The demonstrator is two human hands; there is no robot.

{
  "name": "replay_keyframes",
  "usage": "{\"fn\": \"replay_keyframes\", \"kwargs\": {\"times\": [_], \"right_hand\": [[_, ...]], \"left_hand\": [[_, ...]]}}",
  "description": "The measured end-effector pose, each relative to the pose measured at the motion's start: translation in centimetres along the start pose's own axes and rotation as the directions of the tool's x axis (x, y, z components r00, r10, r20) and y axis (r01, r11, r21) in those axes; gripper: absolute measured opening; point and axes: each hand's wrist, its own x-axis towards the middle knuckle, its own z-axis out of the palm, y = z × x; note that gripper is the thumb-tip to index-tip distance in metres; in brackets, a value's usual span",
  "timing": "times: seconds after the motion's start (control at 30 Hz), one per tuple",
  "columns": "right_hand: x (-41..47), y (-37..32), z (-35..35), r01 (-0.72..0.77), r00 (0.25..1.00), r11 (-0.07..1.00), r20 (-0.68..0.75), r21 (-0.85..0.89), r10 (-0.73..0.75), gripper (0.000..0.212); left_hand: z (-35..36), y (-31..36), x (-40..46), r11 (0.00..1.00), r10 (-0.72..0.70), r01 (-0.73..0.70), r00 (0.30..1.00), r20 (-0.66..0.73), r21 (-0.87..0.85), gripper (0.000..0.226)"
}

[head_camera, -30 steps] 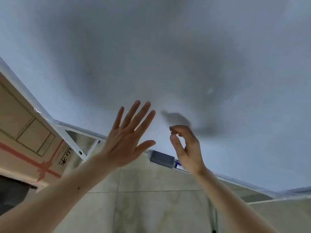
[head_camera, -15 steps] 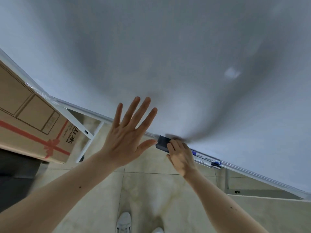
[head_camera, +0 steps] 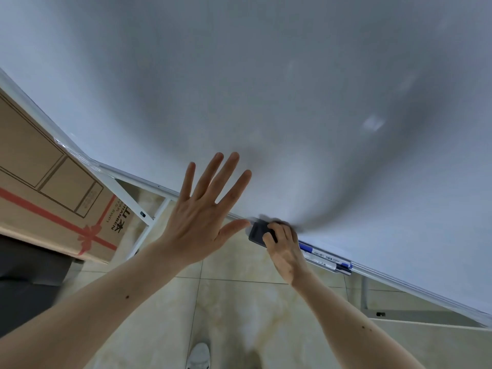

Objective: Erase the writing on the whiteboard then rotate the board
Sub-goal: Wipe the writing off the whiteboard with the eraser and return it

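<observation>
low down, right hand (head_camera: 283,249) pinching eraser (head_camera: 257,233) at whiteboard (head_camera: 266,89) edge (left hand (head_camera: 198,209) spread)

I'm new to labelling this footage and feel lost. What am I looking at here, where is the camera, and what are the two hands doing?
There is no machine: a person wears a wide-angle camera on the head, looking forward and down, so the picture bends. The big pale surface is a whiteboard; I see no writing on the visible part. The left hand is open, fingers spread, in front of the board's lower edge. The right hand grips a dark eraser at the ledge, where markers lie. On the left is a cardboard box; below, tiled floor and a shoe.
</observation>
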Motion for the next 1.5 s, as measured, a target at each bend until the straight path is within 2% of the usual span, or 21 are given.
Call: {"fn": "replay_keyframes", "kwargs": {"times": [0.13, 0.23, 0.43, 0.5, 0.57, 0.63, 0.7, 0.83, 0.9, 1.03, 1.17, 1.3, 1.37, 1.43, 1.5], "right_hand": [[0.8, -0.5, -2.8, 0.051, 0.990, 0.996, -0.134, 0.071, -0.041, 0.052], [1.5, -1.3, -6.3, 0.116, 0.959, 0.993, -0.264, 0.037, -0.102, 0.054], [3.3, -2.7, -16.0, 0.250, 0.808, 0.968, -0.545, -0.026, -0.223, 0.034], [4.1, -3.1, -20.1, 0.242, 0.780, 0.970, -0.589, -0.028, -0.212, 0.040], [4.8, -3.7, -24.5, 0.215, 0.772, 0.976, -0.606, -0.034, -0.192, 0.058], [5.3, -4.5, -29.1, 0.198, 0.752, 0.979, -0.632, -0.053, -0.186, 0.066], [6.0, -5.2, -33.1, 0.199, 0.697, 0.976, -0.686, -0.092, -0.207, 0.062], [7.8, -6.2, -40.0, 0.190, 0.555, 0.966, -0.792, -0.178, -0.255, 0.038], [8.4, -6.3, -43.3, 0.168, 0.486, 0.963, -0.832, -0.213, -0.269, 0.037], [9.0, -6.3, -48.8, 0.004, 0.335, 0.985, -0.928, -0.173, -0.165, 0.048], [10.1, -6.3, -54.4, -0.106, 0.156, 0.976, -0.972, -0.192, -0.175, 0.049], [11.4, -6.5, -56.7, -0.207, -0.003, 0.977, -0.998, -0.055, -0.057, 0.053], [12.2, -7.1, -56.9, -0.144, -0.036, 0.984, -0.994, 0.104, 0.100, 0.054], [13.1, -7.8, -57.1, 0.051, -0.073, 0.940, -0.937, 0.338, 0.341, 0.049], [14.3, -8.9, -57.2, 0.204, -0.087, 0.865, -0.872, 0.457, 0.482, 0.047]], "left_hand": [[-2.1, 0.0, 0.4, 1.000, -0.004, 0.004, 0.999, -0.039, 0.016, 0.077], [-4.5, -0.1, 0.9, 1.000, -0.009, 0.012, 0.996, -0.092, 0.026, 0.076], [-11.3, -0.7, 3.5, 0.996, 0.014, 0.007, 0.969, -0.245, 0.084, 0.075], [-14.4, -0.9, 4.7, 0.994, 0.032, 0.001, 0.947, -0.318, 0.105, 0.075], [-17.1, -1.3, 5.9, 0.993, 0.043, 0.003, 0.924, -0.381, 0.121, 0.075], [-19.8, -2.0, 7.0, 0.991, 0.048, 0.012, 0.900, -0.434, 0.134, 0.076], [-22.3, -2.7, 8.0, 0.989, 0.062, 0.013, 0.873, -0.484, 0.149, 0.077], [-26.8, -4.6, 10.0, 0.984, 0.114, -0.012, 0.805, -0.583, 0.177, 0.076], [-28.8, -5.6, 10.9, 0.981, 0.141, -0.025, 0.776, -0.615, 0.194, 0.077], [-33.9, -8.3, 13.1, 0.965, 0.229, -0.064, 0.682, -0.695, 0.255, 0.076], [-39.8, -11.8, 15.2, 0.950, 0.275, -0.049, 0.594, -0.756, 0.308, 0.076], [-45.3, -15.2, 17.1, 0.931, 0.318, -0.033, 0.568, -0.759, 0.364, 0.077], [-47.2, -16.5, 18.2, 0.919, 0.337, -0.025, 0.571, -0.748, 0.394, 0.078], [-48.9, -17.7, 19.5, 0.918, 0.329, -0.014, 0.584, -0.742, 0.396, 0.081], [-50.1, -18.9, 20.8, 0.925, 0.307, -0.009, 0.605, -0.734, 0.379, 0.083]]}}
